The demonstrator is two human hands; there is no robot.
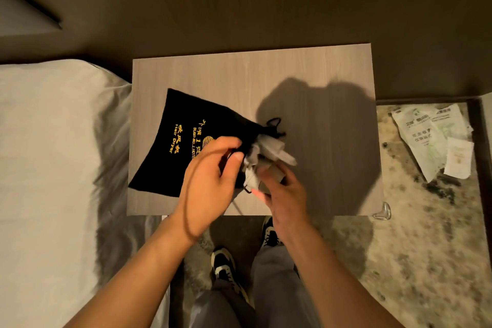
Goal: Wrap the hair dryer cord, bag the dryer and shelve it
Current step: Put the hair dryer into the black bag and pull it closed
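A black drawstring bag (183,138) with gold "Hair Dryer" lettering lies flat on the wooden nightstand (319,74), its mouth and drawstring (274,125) pointing right. Just above its mouth I hold a pale grey hair dryer (270,150). My right hand (286,194) grips the dryer's lower part from the right. My left hand (210,178) pinches the dark cord (189,194) near the dryer, and the cord runs in a loop over the back of this hand to the wrist. Much of the dryer is hidden by my fingers.
A bed with white sheets (40,154) borders the nightstand on the left. Printed paper packets (431,141) lie on the mottled floor at the right. A clear corner guard (383,212) sits on the nightstand's near right corner. My shoes (223,263) stand below its front edge.
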